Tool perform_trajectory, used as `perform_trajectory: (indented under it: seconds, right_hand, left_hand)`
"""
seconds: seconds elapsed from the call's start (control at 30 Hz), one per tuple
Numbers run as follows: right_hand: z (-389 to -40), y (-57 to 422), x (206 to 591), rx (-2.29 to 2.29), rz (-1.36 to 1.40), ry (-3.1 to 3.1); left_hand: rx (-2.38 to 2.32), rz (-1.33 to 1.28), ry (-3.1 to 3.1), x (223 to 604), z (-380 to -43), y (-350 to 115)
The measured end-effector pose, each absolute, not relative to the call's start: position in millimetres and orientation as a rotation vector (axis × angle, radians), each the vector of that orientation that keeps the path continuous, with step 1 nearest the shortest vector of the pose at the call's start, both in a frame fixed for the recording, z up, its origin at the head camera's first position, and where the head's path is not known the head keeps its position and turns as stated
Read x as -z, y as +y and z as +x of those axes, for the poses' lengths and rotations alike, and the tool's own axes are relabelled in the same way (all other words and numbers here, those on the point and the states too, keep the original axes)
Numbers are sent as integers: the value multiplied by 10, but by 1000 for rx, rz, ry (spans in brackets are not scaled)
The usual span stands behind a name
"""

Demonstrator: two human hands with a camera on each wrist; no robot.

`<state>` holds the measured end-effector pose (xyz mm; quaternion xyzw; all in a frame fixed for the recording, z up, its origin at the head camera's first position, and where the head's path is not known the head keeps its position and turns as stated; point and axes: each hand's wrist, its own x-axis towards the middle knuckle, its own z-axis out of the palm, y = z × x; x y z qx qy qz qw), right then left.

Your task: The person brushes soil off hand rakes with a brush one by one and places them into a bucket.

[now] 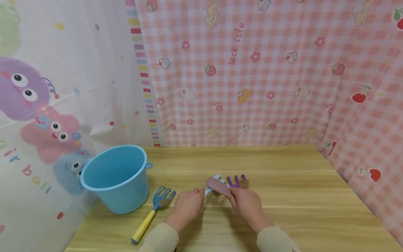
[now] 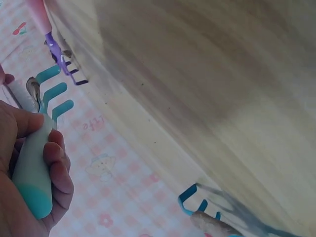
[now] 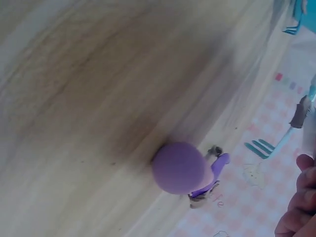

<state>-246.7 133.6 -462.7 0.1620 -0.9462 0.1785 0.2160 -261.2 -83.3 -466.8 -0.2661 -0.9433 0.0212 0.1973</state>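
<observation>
Before us the wood-grained table (image 1: 299,196) spread widest, and at its left stood the light-blue bucket (image 1: 127,199), upright, its mouth facing up.

Next in size, just right of the bucket, we had the yellow-handled blue toy rake (image 1: 150,216) lying on the tabletop. The purple toy rake with a pink handle (image 2: 55,48) lay beyond the right hand (image 1: 247,203). The pale-handled light-blue rake (image 2: 32,163) was near the table's middle, in the left hand (image 1: 189,204), whose fingers wrapped its grip with the thumb along the top. We judged it light and fairly stiff, probably plastic, its thin tines likelier to flex or snap than the thick handle. Holding it there, close to the neck, seemed sound to us, since it would resist twisting.

Smaller was the pinkish oval brush (image 1: 217,185), its near end pinched in the right hand; it overlapped the rake's tines in the head view, though we could not tell whether they touched. We took it to be light, best gripped at that narrow end.

Smallest was a brown clump (image 2: 33,89) at the base of the tines, perhaps crumbly or slippery under pressure.
</observation>
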Motion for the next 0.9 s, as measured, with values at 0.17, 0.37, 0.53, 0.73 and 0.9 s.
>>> perform_trajectory:
  seconds: [0.17, 0.37, 0.53, 0.73, 0.9]
  right_hand:
    - [-2504, 1403, 4690, -493, 356, -2624]
    - [-2532, 1481, 4677, -519, 283, -2692]
    - [-2514, 1445, 4656, -522, 426, -2659]
    - [-2509, 1393, 4707, -519, 494, -2619]
    - [-2509, 1401, 4766, -542, 417, -2616]
  left_hand:
    - [-48, -747, -2662, 4672, -2586, -818]
    - [-47, -756, -2699, 4691, -2573, -828]
    - [-60, -726, -2705, 4709, -2589, -858]
    - [-40, -764, -2650, 4678, -2572, -863]
    - [-56, -757, -2643, 4689, -2554, -856]
